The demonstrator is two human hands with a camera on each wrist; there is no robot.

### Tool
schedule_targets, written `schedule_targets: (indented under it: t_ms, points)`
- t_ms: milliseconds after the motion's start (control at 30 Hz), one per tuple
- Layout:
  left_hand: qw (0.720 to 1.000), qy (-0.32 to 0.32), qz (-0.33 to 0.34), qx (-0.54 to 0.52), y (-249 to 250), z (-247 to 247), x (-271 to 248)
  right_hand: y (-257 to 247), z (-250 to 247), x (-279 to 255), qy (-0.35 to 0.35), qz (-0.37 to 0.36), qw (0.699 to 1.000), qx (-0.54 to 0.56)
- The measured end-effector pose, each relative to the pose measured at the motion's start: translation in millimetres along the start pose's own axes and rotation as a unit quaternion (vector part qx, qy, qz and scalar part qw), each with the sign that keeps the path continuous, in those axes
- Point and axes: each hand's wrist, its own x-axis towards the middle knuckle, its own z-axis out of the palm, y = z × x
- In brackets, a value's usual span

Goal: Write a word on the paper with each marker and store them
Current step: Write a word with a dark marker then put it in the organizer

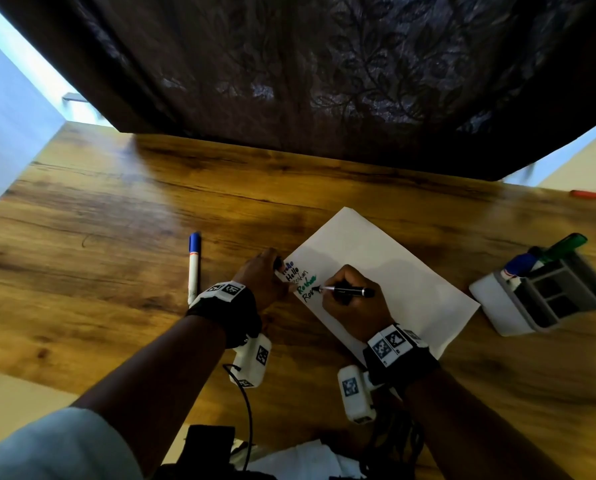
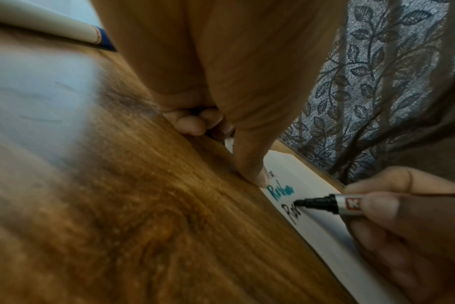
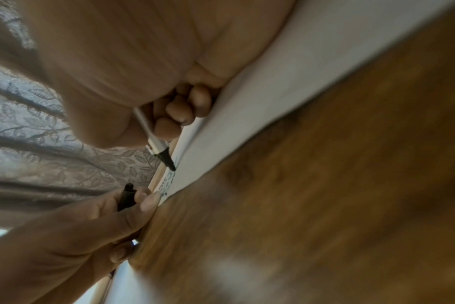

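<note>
A white paper (image 1: 386, 265) lies on the wooden table (image 1: 116, 220), with several words in blue, black and green near its left corner. My right hand (image 1: 353, 310) grips a black marker (image 1: 350, 291); its tip touches the paper at a half-written black word (image 2: 292, 215). My left hand (image 1: 261, 275) rests at the paper's left edge, thumb (image 2: 252, 164) pressing the edge, fingers curled round the black cap (image 3: 126, 196). A capped blue marker (image 1: 194, 265) lies on the table to the left of my left hand.
A white and grey organiser (image 1: 546, 303) stands at the right, holding a green marker (image 1: 563, 245) and a blue one (image 1: 523, 265). A red object (image 1: 585, 194) lies at the far right edge. A dark patterned curtain (image 1: 324, 64) hangs behind the table.
</note>
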Motion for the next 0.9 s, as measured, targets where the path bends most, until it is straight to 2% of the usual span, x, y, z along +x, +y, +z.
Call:
schedule_targets:
  t_ms: [133,367,900]
  points:
    - [1.0,0.008,0.0,0.009,-0.8,1.1,2.2,-0.2,0.3,0.3,-0.002,0.007,1.0,0.003]
    - [1.0,-0.002,-0.002,-0.005,-1.4,0.3,1.4,-0.4,-1.4,-1.5,0.005,-0.024,1.0,0.002]
    - [1.0,0.003,0.0,-0.013,-0.1,-0.2,-1.2,3.1,-2.5,-0.2,0.017,-0.019,1.0,-0.004]
